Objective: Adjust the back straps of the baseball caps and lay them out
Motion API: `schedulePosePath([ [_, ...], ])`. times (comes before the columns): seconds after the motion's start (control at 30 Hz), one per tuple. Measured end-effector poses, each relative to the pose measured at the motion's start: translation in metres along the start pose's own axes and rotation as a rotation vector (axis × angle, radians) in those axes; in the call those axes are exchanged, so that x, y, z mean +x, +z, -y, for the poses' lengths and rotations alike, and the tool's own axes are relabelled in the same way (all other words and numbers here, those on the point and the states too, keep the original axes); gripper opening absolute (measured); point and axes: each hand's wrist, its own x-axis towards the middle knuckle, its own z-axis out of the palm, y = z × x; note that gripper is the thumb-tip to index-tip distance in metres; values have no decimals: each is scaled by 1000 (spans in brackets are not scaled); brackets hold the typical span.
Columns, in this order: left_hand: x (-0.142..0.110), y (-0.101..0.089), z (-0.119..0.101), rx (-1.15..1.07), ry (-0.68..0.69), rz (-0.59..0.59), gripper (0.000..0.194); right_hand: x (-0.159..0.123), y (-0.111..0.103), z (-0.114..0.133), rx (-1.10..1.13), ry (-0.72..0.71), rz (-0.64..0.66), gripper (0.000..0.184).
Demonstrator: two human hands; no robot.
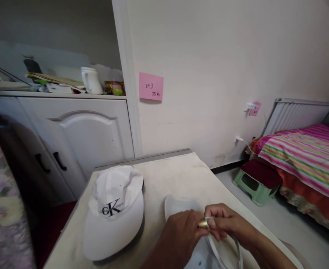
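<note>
At a cloth-covered tabletop (170, 172) set against a pale wall (203, 67), a person works with both hands on the back strap (214, 249) of a pale cap (198, 251). The cap lies directly beneath and between the hands at the near side of the surface, its brim (178, 203) showing past the knuckles of the left hand (184, 226), its crown below the wrists and partly cut off by the bottom edge of the view. A small gold-coloured fitting (203, 223) sits between the two sets of fingertips. The left hand is closed, thumb and fingers pinching the fitting from one side; the right hand (222, 221) meets it from the other, thumb and forefinger pressed together on the strap at the fitting's end, with the rest of the strap looping down below the fingers.

To the left, well apart from the hands, rests a white cap (115, 211) bearing a dark "CK" logo, its brim toward the wearer of the camera. Behind, a pink note (151, 86) marked "243" is stuck to the wall beside a white cabinet (88, 138); at right, a green stool (256, 183) stands by a striped bed (307, 149).
</note>
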Motion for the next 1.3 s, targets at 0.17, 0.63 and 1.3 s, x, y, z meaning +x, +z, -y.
schedulePosePath([
  [0.17,1,4,2,9,-48,31,26,0,4,1,51,-19,-25,29],
  [0.63,8,-5,-12,288,-162,115,13,4,8,-3,98,-27,-58,29],
  [1.3,7,-5,-11,221,-124,134,10,6,9,-6,200,-29,6,25],
])
